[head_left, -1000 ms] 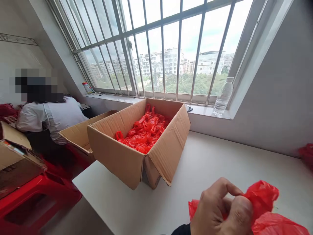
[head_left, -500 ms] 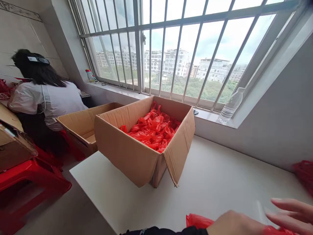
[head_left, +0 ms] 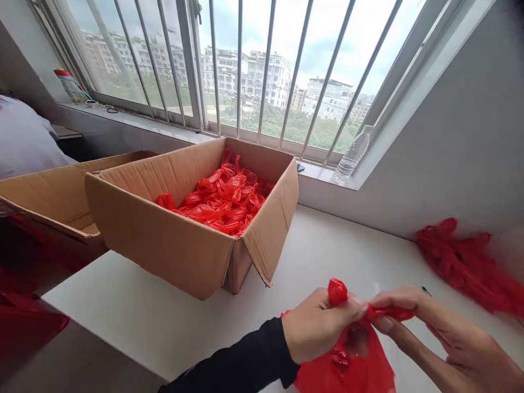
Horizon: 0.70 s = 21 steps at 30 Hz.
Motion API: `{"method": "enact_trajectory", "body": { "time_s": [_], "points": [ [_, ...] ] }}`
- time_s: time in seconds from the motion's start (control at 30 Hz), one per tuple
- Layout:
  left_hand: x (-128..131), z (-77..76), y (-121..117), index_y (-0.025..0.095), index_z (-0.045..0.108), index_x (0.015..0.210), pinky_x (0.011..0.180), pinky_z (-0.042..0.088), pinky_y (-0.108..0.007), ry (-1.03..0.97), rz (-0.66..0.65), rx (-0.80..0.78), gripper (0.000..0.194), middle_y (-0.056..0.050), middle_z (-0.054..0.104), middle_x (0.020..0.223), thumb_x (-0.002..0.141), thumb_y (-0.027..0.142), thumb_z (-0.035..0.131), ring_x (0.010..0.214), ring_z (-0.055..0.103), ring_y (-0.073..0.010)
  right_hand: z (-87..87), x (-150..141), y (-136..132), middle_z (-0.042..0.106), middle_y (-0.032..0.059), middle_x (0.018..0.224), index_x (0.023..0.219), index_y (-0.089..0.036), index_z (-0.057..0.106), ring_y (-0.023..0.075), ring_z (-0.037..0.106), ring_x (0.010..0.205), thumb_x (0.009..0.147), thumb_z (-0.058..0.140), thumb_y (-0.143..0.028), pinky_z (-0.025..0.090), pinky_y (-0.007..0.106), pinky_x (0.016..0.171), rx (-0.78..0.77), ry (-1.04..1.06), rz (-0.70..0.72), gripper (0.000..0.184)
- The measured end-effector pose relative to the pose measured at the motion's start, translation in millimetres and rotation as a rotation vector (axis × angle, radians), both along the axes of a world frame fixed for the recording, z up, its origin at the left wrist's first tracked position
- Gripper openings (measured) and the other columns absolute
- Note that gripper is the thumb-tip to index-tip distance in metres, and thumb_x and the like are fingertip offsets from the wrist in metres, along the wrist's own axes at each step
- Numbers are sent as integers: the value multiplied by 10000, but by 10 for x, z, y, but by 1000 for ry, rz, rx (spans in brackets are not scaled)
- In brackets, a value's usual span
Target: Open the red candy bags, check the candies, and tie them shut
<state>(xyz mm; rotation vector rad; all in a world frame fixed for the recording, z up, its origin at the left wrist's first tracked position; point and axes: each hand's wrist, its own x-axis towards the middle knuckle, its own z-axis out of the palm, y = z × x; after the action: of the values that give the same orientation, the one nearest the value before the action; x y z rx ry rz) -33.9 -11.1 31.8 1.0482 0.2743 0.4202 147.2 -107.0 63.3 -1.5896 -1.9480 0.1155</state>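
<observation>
Both hands work on one red plastic bag (head_left: 347, 376) over the white table, at the lower right. My left hand (head_left: 321, 325), in a black sleeve, is closed round the bag's gathered neck, and a red tuft pokes up above the thumb. Between thumb and index finger my right hand (head_left: 434, 327) pinches a twisted handle of the same bag. The bag's body hangs below the hands; its contents are hidden. Ahead on the left stands an open cardboard box (head_left: 164, 240) with several knotted red bags (head_left: 229, 191) in it.
A second open carton (head_left: 45, 191) stands left of the table (head_left: 123, 295). More red bags (head_left: 466, 256) lie along the wall at right. A clear bottle (head_left: 354, 155) is on the windowsill beneath the barred window. A person's white-clothed back (head_left: 24, 136) shows at far left.
The view has turned right and down. My hands have come up into view, and both now grip the red bag's top, where before my right hand's fingers were apart.
</observation>
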Motion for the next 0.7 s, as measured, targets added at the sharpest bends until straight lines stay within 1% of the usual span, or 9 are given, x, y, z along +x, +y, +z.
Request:
{"method": "enact_trajectory", "body": {
  "time_s": [0.1,0.17,0.3,0.37,0.47,0.53,0.57,0.63,0.7],
  "points": [
    [-16,31,59,134,652,831,638,424,-249,-13,25,-71,421,-38,618,738,891,543,574,632,535,-112,147,-76,-55,668,-13,928,1084,-338,637,159,661,809,963,590,-341,551,238,677,-151,90,7,130],
    [-23,48,95,132,698,882,678,434,-251,16,31,-61,320,-44,637,801,884,448,645,703,561,-121,168,-88,-55,655,-22,992,1075,-347,636,148,638,894,975,585,-355,521,240,745,-214,197,-30,113],
    [-45,118,117,138,752,822,643,430,-232,89,62,81,95,-17,622,747,811,231,738,666,552,-105,8,-65,50,588,-12,1290,1271,-366,566,174,527,1231,1020,497,-434,424,304,1035,-230,477,-85,269],
    [-46,135,104,142,739,839,642,458,-239,84,69,176,64,-22,637,768,815,191,706,679,575,-116,-136,-56,130,605,23,1269,1386,-344,475,191,556,1195,1044,405,-485,447,357,1023,-363,651,-17,377],
    [-23,67,72,179,687,1002,685,508,-262,111,139,431,209,-26,692,871,798,137,700,750,630,-142,-336,-56,216,653,19,897,1418,-281,435,182,627,806,1051,320,-532,522,365,775,-539,840,34,459],
    [8,-41,56,197,671,1038,672,505,-251,163,325,739,285,-19,696,899,785,64,672,741,628,-132,-393,-63,220,605,-8,763,1387,-268,470,164,562,654,1050,341,-515,493,337,655,-575,851,34,438],
    [25,-103,51,199,672,1036,651,500,-241,174,432,890,296,-20,692,902,795,32,636,725,623,-123,-385,-70,200,612,-3,786,1364,-274,498,163,561,670,1047,374,-489,491,332,658,-550,829,24,403],
    [55,-215,50,192,674,1039,645,505,-229,151,596,1113,322,-37,680,930,821,-18,564,742,628,-116,-290,-96,116,649,26,955,1285,-301,566,183,602,852,1030,456,-425,511,347,785,-400,762,-34,304],
    [73,-284,54,187,670,1070,675,525,-224,109,651,1206,343,-51,663,977,835,-35,555,801,644,-121,-124,-141,-3,650,29,1070,1150,-329,634,207,600,1018,1003,522,-404,507,369,908,-199,732,-72,200]
  ]
}}
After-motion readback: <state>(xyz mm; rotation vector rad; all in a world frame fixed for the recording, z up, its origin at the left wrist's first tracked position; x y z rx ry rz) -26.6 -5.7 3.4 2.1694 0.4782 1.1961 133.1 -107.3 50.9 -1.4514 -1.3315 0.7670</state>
